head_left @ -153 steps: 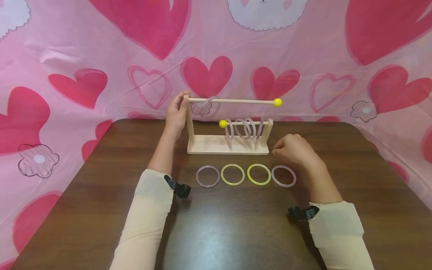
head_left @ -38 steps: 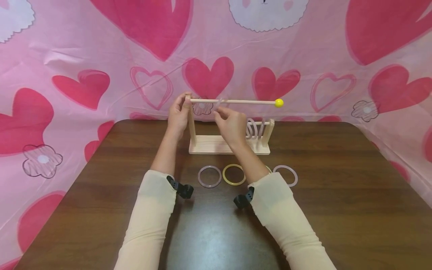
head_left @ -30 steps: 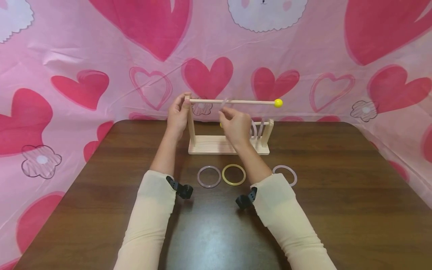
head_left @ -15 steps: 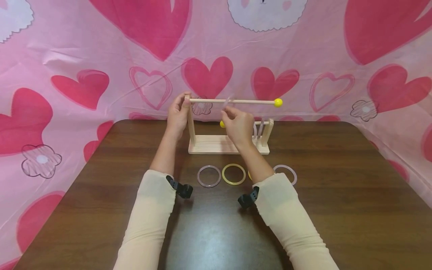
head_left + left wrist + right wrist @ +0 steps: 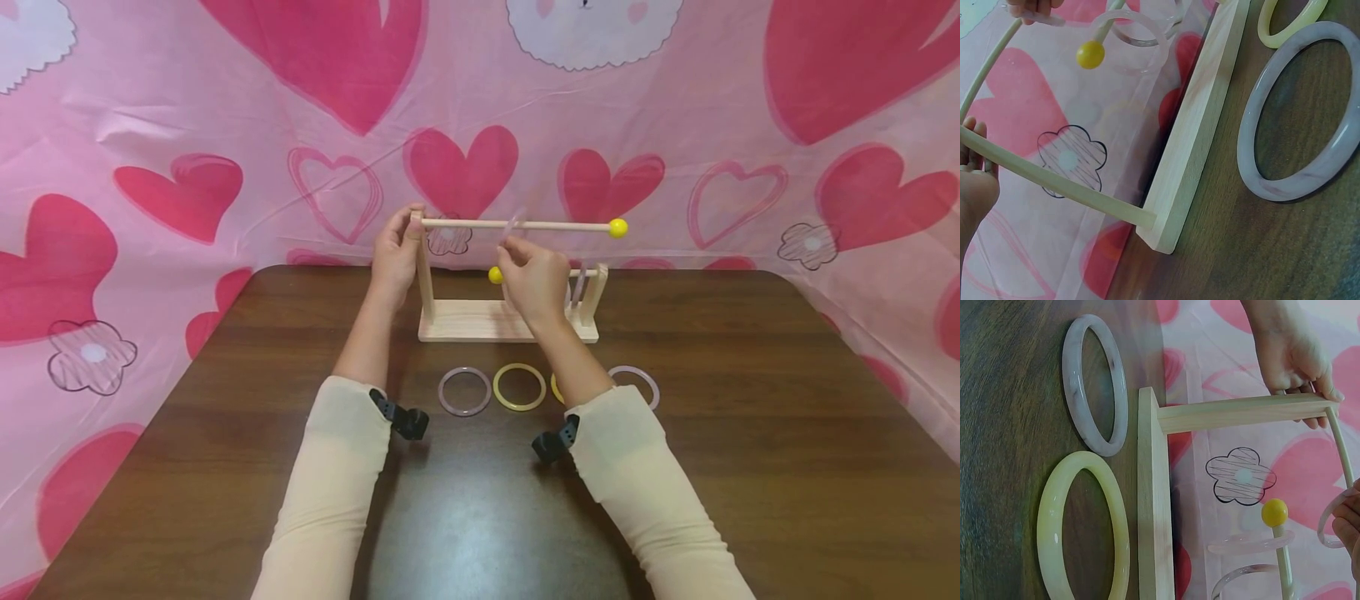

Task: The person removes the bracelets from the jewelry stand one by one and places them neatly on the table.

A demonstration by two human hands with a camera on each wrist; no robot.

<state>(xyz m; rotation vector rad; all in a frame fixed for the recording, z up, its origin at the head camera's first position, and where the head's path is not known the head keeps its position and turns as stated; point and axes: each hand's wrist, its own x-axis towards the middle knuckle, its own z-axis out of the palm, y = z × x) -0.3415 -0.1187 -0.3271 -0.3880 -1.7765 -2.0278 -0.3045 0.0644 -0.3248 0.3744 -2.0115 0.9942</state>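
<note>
My left hand grips the top of the left post of a wooden bangle rack. With thumb and fingers, my right hand pinches a pale pink bangle that encircles the upper rod near its middle. The right wrist view shows this bangle at the right edge. More bangles hang on the lower rod, among them a pale pink one; in the head view my right hand hides most of them.
In front of the rack lie a lavender bangle, a pale yellow one, a brighter yellow one mostly behind the right forearm, and another pale lavender one. Yellow balls cap the upper rod and lower rod.
Five seconds ago my right hand was beside the rack's right end. Over the last second it has shifted slightly right along the upper rod with the pinched bangle. My left hand stays put.
</note>
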